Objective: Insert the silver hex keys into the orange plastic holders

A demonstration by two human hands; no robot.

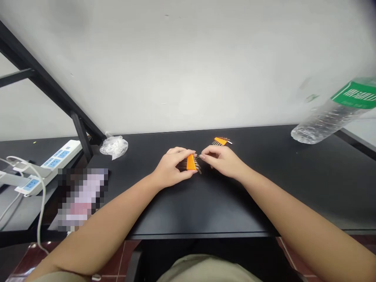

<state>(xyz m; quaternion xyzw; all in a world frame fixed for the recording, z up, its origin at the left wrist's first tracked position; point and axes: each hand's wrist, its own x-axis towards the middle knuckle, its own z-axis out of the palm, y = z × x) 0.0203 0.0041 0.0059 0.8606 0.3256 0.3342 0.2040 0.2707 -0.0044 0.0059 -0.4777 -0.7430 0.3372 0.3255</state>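
My left hand (169, 169) grips an orange hex key holder (191, 162) between thumb and fingers, just above the black table. Several metal hex keys poke out of both sides of it. At its right edge, the thumb and fingertips of my right hand (225, 160) pinch the short end of one hex key (197, 156). Whether that key is fully seated in the holder is hidden by the fingers. Behind my right hand lies a second orange hex key set (220, 141), also with several keys in it.
A crumpled clear plastic bag (114, 147) lies at the back left of the black table (205, 211). To the right, a clear bottle with a green label (331, 113) stands near the wall. A white power strip (53, 164) with cables sits beyond the black frame at left.
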